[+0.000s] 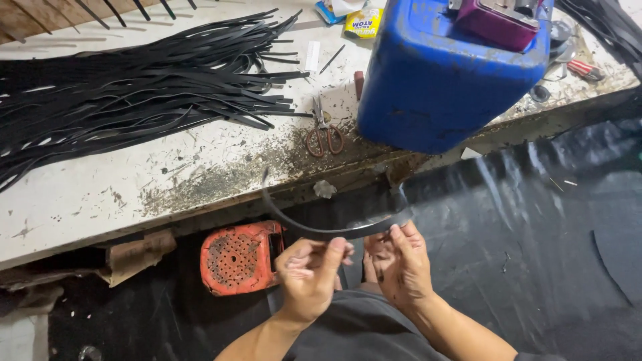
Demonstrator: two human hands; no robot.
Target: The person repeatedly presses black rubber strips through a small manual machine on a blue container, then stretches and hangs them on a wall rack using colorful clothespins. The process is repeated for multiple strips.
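Both hands pinch one long, thin black rubbery strip low in the view, below the bench edge. Left hand is closed on it, thumb and forefinger clamped near mid-length. Right hand nips it just beside, fingertips on the strip's edge, palm half open. Hands nearly touching.

Strip position: held in the air in front of the person's lap, free end curving up and left toward the worn white workbench, not resting on it.

Handling, judging by the sag and curve: light, floppy, bends under its own weight, no stiffness to speak of. Surface looks matte, so probably grippy rather than slick. Not fragile. A pinch grip on the flat faces suits it; holding near one end would let the rest whip or droop, so two holds close together give control of the section between.

Around it:
- big pile of matching black strips spread across the bench, left
- red-handled scissors near the bench edge
- blue plastic jerrycan on the bench, right
- orange perforated metal box on the floor, just left of the left hand
- black sheet material covering the floor, right
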